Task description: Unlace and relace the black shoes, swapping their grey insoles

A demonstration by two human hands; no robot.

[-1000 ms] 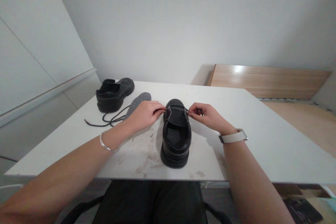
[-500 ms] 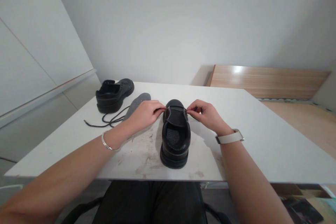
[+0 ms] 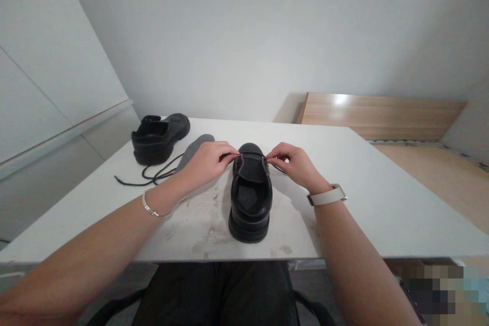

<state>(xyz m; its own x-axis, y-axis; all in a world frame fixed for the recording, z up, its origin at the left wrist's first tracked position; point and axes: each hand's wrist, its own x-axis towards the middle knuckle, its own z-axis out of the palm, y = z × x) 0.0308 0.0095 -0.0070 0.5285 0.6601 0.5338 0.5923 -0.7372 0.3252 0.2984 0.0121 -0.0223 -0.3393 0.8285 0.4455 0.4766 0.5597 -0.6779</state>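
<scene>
A black shoe point(image 3: 250, 209) stands on the white table with its heel toward me and its toe pointing away. A dark shoelace point(image 3: 252, 153) runs across its front, just beyond the tongue. At the left side of the opening, my left hand point(image 3: 208, 162) is closed, thumb and forefinger pinching the lace at the edge of the eyelet flap. My right hand point(image 3: 294, 163) pinches the lace at the opposite flap, and a loose length hangs below those fingers. The exact grip is partly hidden by the fingertips.
Another black shoe point(image 3: 156, 140) rests at the table's back left. Near it lie a grey insole point(image 3: 195, 148), partly behind my left hand, and a loose black lace point(image 3: 141, 184). Brown smudges mark the white table point(image 3: 367, 204). A wood-grained board point(image 3: 382, 112) stands behind at right.
The lace across the shoe's front shows more plainly now, lifted slightly between my hands. My right fingers have closed in by the right flap. The whole view has shifted a little.
</scene>
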